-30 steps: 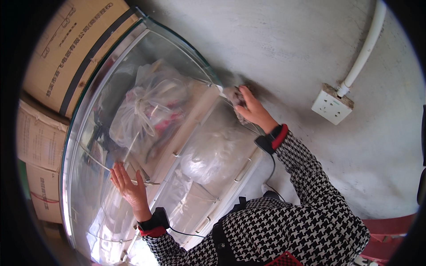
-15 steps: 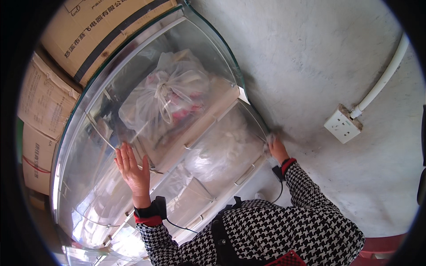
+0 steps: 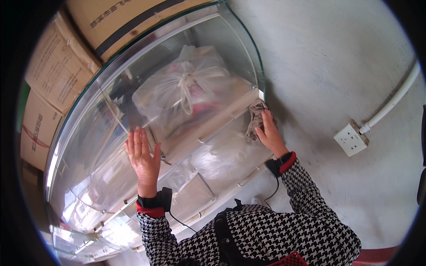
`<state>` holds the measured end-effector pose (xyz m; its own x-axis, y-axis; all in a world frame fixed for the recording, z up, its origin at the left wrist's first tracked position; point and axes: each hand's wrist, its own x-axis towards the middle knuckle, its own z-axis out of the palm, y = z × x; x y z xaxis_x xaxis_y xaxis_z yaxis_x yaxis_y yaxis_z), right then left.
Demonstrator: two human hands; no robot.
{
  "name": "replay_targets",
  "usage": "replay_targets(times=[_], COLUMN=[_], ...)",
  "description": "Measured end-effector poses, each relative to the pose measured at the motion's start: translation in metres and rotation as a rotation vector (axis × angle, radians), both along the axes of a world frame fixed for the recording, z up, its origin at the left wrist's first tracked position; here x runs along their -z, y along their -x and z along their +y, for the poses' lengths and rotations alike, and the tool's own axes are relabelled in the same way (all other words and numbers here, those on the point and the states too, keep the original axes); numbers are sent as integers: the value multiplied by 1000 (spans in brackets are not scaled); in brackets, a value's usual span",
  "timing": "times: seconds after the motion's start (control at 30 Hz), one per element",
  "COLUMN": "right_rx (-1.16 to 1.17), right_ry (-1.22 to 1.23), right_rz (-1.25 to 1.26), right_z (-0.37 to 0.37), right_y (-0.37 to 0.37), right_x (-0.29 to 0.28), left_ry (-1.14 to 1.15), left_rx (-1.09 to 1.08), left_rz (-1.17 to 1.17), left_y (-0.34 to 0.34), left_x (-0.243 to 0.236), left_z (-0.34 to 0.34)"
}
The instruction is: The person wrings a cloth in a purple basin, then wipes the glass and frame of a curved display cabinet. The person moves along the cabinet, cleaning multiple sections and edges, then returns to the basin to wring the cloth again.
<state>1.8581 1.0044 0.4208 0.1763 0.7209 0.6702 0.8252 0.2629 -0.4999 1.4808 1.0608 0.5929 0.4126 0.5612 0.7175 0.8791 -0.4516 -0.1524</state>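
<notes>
The curved clear-glass display case with a green-tinted edge spreads below the person, and the left hand lies flat against its pane, palm down, the fingers stretched out together and the thumb apart; this grip is open and holds nothing. The right hand has its grip on a crumpled grey-brown cloth, the fingers over it and the thumb spread to the side. The cloth rests against the glass near the right edge of the case, just below its small white corner. Behind the pane, a knotted translucent white plastic bag with red and pink contents sits above a pale brown shelf board, and a second, clear crinkled plastic bag lies below the board. Printed brown cardboard boxes stand along the far left side of the case. On the right, a bare grey wall carries a white square socket box, met by a white bent pipe. Both forearms wear black-and-white houndstooth sleeves, with black-and-red bands at the wrists.
</notes>
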Motion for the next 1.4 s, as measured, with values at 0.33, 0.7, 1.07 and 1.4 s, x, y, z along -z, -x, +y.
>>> replay_targets(times=[0.33,0.7,1.07,1.4], right_rx=[-14,-670,103,-558], right_ry=[10,-78,-66,72], right_rz=[-119,-248,-208,-259], right_z=[48,6,45,-29], right_y=[75,241,10,175], right_x=[12,14,7,49], left_ry=[8,-8,7,-47], left_rx=[19,23,6,-7], left_rz=[-40,-52,-40,-17], left_y=[2,0,2,0], left_x=[4,0,3,5], left_z=[2,-1,2,4])
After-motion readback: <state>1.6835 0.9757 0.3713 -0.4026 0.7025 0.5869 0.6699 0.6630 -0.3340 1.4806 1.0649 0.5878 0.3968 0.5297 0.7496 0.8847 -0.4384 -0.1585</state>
